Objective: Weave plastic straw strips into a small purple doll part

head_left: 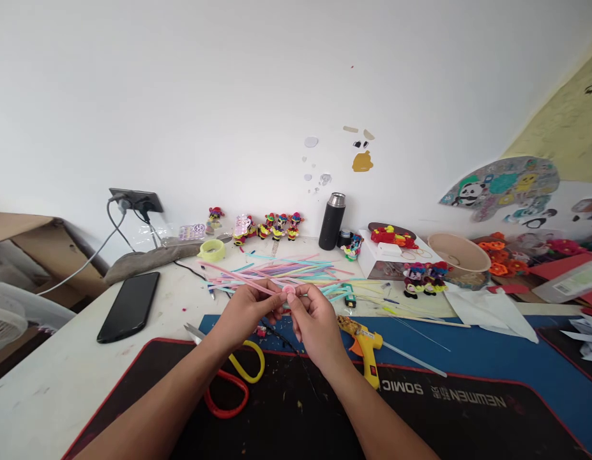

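My left hand (pixel 248 310) and my right hand (pixel 315 319) meet above the black desk mat (pixel 468 415). Together they pinch a thin pink strip (pixel 238 276) whose end is rolled into a small coil (pixel 288 291) between the fingertips. The strip's free end runs up and to the left from my left hand. Behind the hands lies a pile of coloured paper strips (pixel 296 271). Beneath my left wrist lie scissors (pixel 233 383) with one yellow and one red handle. A yellow glue gun (pixel 365 345) rests just right of my right hand.
A black phone (pixel 129 305) lies at the left. Along the back stand a tape roll (pixel 212 250), small colourful figures (pixel 276 227), a black flask (pixel 332 222), a white box (pixel 386 255) and a bowl (pixel 458 255). White paper (pixel 487 306) lies at the right.
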Motion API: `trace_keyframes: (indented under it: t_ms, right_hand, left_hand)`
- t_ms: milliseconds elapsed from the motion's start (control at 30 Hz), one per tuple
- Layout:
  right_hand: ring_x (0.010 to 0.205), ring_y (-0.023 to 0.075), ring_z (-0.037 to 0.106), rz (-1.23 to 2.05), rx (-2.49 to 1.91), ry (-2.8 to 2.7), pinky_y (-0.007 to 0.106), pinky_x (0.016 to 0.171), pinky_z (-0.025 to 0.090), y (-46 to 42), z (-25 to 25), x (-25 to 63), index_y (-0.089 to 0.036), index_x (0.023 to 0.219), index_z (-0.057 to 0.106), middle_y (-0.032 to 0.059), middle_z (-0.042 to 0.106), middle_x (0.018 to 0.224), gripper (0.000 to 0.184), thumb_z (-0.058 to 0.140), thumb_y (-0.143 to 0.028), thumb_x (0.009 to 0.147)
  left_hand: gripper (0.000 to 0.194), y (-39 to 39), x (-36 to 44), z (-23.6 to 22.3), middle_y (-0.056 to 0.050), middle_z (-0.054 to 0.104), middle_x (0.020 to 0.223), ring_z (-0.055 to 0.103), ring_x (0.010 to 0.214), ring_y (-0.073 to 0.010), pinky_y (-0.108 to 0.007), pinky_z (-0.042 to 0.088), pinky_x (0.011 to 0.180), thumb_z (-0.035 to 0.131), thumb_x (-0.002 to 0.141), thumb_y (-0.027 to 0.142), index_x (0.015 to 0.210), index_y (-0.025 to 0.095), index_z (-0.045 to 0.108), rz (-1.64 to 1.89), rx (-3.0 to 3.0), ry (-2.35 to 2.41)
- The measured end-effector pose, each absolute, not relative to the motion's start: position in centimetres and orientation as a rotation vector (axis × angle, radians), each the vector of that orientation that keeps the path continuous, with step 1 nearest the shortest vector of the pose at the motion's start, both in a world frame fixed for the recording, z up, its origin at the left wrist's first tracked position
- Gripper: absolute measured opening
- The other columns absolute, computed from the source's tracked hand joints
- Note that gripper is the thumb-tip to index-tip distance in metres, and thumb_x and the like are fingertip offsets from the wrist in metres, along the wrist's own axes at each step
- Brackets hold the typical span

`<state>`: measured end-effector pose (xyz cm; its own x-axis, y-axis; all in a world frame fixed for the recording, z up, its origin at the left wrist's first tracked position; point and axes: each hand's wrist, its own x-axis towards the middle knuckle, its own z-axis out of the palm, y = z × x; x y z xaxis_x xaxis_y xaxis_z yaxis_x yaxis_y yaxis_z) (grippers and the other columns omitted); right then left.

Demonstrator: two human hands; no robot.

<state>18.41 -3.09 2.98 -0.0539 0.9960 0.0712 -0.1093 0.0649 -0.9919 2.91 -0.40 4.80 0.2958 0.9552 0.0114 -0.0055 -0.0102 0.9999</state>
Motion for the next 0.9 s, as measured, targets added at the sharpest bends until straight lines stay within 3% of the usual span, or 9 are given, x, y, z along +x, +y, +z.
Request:
trace_keyframes:
  t_ms: [267, 500, 900]
  right_hand:
    - [0.036, 0.0099, 0.034, 1.244, -1.071, -1.23, 0.022, 0.037, 0.023, -3.1, 3.1, 18.5, -0.024, 0.083, 0.053, -0.0097, 0.045, 0.048, 0.042, 0.065, -0.064, 0.091]
    - [0.038, 0.009, 0.031, 1.205, -1.069, -1.352, 0.023, 0.04, 0.02, -3.4, 2.3, 18.4, -0.024, 0.083, 0.053, -0.0088, 0.045, 0.052, 0.035, 0.061, -0.055, 0.096]
    - [0.048, 0.0123, 0.03, 1.153, -1.15, -1.554, 0.025, 0.046, 0.022, -3.5, 3.1, 18.8, -0.024, 0.086, 0.058, -0.0076, 0.043, 0.054, 0.022, 0.058, -0.042, 0.098]
  left_hand:
    - [0.039, -0.2, 2.5, 4.9, -0.002, 0.068, 0.063, 0.062, 0.057, -0.0157, -0.025, 0.052, 0.053, 0.089, 0.068, 0.051, 0.073, 0.017, 0.072, 0.936, 1.323, 0.974]
    - [0.03, 0.8, 0.4, 5.6, -0.003, 0.072, 0.066, 0.065, 0.061, -0.0174, -0.025, 0.053, 0.056, 0.091, 0.066, 0.042, 0.073, 0.016, 0.077, 0.73, 1.368, 0.976]
    - [0.022, 1.1, -0.6, 6.3, -0.002, 0.073, 0.064, 0.063, 0.059, -0.0169, -0.025, 0.052, 0.058, 0.09, 0.065, 0.038, 0.069, 0.019, 0.081, 0.732, 1.475, 1.053]
